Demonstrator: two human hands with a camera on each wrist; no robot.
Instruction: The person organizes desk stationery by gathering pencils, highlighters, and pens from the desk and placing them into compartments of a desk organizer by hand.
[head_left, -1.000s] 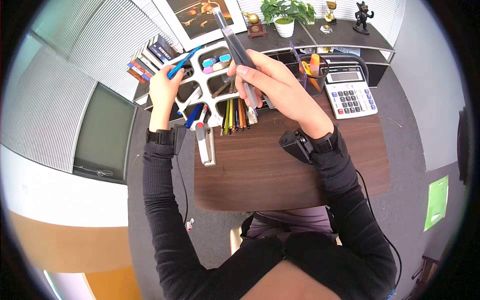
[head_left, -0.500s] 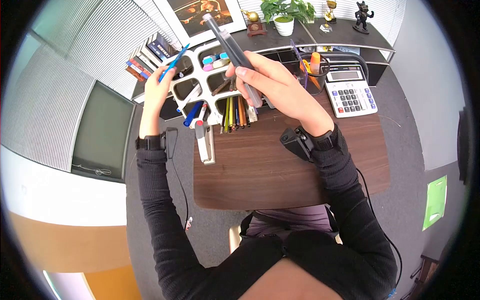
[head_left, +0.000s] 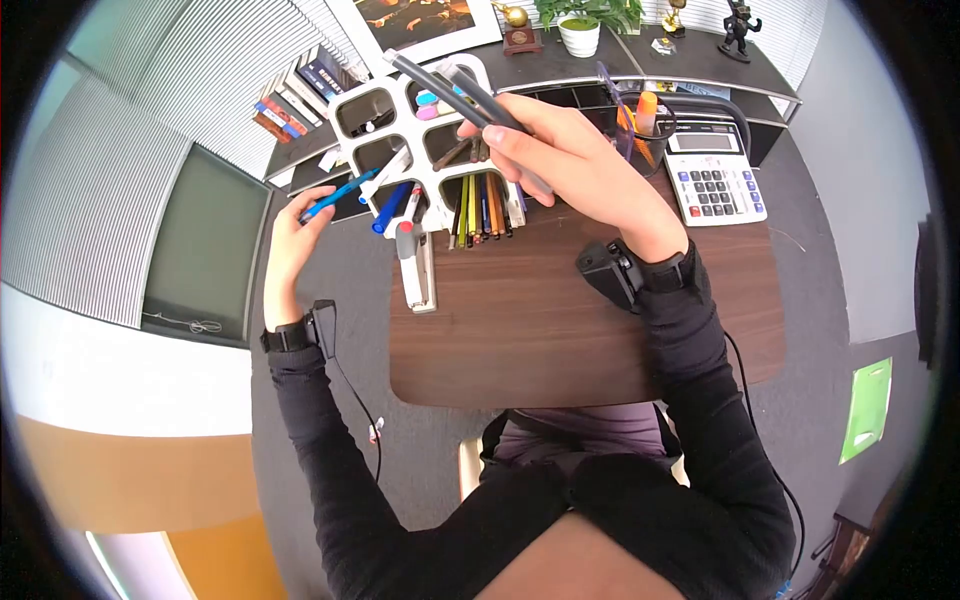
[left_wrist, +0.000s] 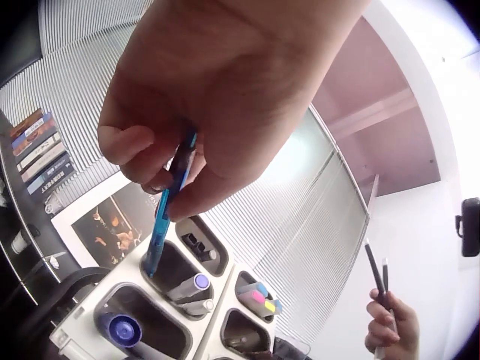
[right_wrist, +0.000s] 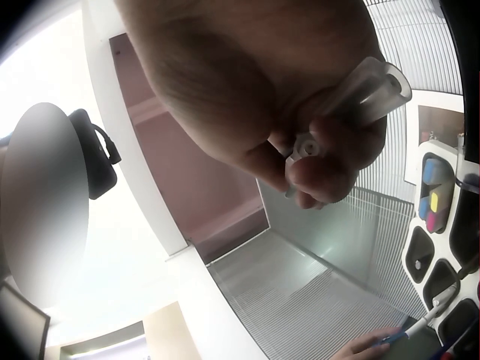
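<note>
My left hand (head_left: 290, 240) pinches a blue pen (head_left: 335, 196) at the left side of a white desk organizer (head_left: 412, 132). In the left wrist view the pen (left_wrist: 159, 232) slants down, its far end at the mouth of a compartment holding a purple-ended marker (left_wrist: 189, 286). My right hand (head_left: 590, 165) grips two dark pens (head_left: 440, 82) together above the organizer's right side. In the right wrist view their clear ends (right_wrist: 379, 91) poke out past the curled fingers. Highlighters (head_left: 428, 108), colored pencils (head_left: 478, 205) and a blue marker (head_left: 390, 208) fill other compartments.
A stapler (head_left: 415, 270) lies on the wooden desk (head_left: 520, 330) in front of the organizer. To the right stand a mesh pen cup (head_left: 650, 150) and a calculator (head_left: 715, 180). Behind are books (head_left: 300, 95), a framed picture (head_left: 420, 22) and a potted plant (head_left: 580, 38).
My left hand has moved left and nearer to me, bringing the blue pen from the far-left compartment to the middle-left one. The right hand keeps its grip on the two pens.
</note>
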